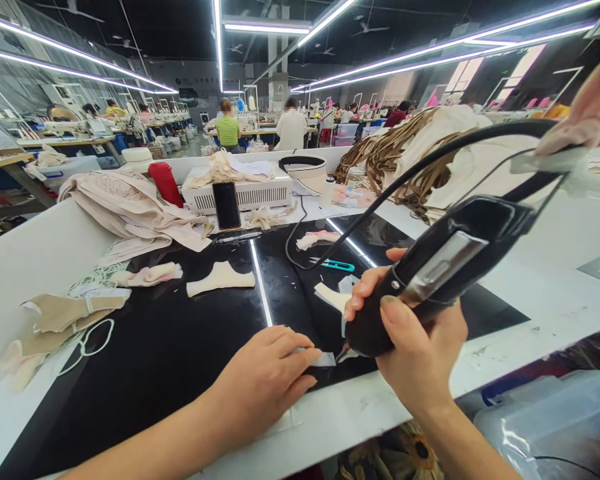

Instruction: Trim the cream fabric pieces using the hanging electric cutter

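Observation:
My right hand is closed around a black corded hand tool with a silver plate on its side. The tool slants down to the left, its lower end just above the black board. My left hand rests low on the board, fingers together on a thin translucent strip that sticks out beyond the fingertips. A small metallic piece shows under the tool; whether it belongs to the tool I cannot tell. Partly behind my right fingers lies a cream fabric piece. Another cream cut piece lies further left.
Turquoise thread snips and a pen lie on the board. A phone leans against a white vented box. Fabric piles stand left, brown straps right. The tool's black cable arches above the table. People sit further back.

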Action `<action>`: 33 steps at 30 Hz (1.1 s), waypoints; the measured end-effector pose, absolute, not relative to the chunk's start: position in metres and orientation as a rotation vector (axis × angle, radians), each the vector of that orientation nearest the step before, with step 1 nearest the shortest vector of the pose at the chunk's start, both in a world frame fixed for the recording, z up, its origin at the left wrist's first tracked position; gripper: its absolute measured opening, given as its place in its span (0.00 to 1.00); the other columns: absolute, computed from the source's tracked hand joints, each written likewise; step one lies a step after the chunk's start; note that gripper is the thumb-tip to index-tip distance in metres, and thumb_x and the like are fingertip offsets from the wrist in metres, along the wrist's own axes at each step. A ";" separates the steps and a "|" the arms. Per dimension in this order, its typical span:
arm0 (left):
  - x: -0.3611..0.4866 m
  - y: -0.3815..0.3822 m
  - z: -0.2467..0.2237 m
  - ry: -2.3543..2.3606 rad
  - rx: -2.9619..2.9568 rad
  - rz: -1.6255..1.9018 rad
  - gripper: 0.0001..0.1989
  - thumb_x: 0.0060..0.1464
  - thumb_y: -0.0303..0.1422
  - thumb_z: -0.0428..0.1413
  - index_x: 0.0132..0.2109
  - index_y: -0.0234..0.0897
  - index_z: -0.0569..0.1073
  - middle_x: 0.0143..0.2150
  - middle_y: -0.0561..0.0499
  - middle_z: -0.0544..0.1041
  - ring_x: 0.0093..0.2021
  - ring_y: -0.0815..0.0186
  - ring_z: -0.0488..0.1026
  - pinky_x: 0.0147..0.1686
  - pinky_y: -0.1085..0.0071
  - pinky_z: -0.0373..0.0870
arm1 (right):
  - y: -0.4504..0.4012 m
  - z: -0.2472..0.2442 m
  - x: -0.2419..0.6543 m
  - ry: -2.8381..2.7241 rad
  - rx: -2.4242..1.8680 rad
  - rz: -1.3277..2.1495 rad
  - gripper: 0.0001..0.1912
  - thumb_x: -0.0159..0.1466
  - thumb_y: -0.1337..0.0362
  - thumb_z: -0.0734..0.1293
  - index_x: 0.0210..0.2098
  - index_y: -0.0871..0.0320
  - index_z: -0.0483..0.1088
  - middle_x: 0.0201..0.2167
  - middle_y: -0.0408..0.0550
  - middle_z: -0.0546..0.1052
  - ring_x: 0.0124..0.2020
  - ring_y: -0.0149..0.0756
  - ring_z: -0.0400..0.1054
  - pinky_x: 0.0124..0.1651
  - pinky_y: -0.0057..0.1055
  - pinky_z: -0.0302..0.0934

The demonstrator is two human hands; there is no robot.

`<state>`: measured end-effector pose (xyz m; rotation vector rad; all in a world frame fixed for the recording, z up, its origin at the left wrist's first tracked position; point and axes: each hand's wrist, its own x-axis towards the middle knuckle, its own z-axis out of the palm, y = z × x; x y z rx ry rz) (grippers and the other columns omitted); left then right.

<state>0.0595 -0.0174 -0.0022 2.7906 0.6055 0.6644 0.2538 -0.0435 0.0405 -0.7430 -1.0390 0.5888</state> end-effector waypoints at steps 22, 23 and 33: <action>-0.009 -0.043 -0.016 1.137 2.419 0.739 0.09 0.60 0.24 0.63 0.44 0.41 0.74 0.47 0.52 0.77 0.48 0.62 0.74 0.49 0.63 0.73 | -0.031 0.036 0.166 -1.046 -0.590 0.888 0.21 0.64 0.58 0.75 0.54 0.49 0.68 0.34 0.41 0.75 0.26 0.33 0.71 0.27 0.32 0.70; -0.009 -0.043 -0.017 1.135 2.410 0.748 0.08 0.61 0.24 0.62 0.44 0.40 0.74 0.47 0.53 0.77 0.48 0.62 0.74 0.49 0.63 0.73 | -0.030 0.036 0.165 -1.048 -0.590 0.886 0.21 0.64 0.57 0.75 0.53 0.49 0.68 0.34 0.41 0.75 0.26 0.33 0.71 0.27 0.32 0.69; -0.014 -0.048 -0.015 1.073 2.580 0.743 0.12 0.66 0.27 0.56 0.55 0.41 0.74 0.51 0.48 0.77 0.48 0.61 0.75 0.50 0.62 0.77 | -0.024 0.033 0.164 -1.034 -0.603 0.866 0.22 0.63 0.57 0.76 0.53 0.49 0.68 0.33 0.40 0.74 0.27 0.33 0.71 0.27 0.32 0.69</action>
